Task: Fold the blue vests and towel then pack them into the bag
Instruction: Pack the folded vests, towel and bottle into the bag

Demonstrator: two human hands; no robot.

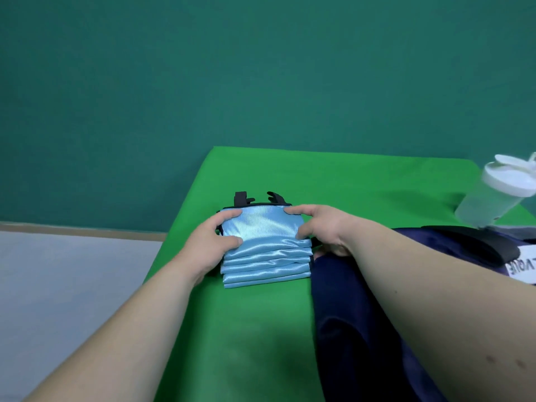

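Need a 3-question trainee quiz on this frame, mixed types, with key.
1. True or false: the blue vests lie folded in one stack on the green cloth.
2. Which hands hold the stack? A: left only. B: right only. C: both.
3. Fill in: the dark blue bag lies to the ___ of the stack.

Key: 1 true. 2 C: the left hand and the right hand each grip one side. 3 right.
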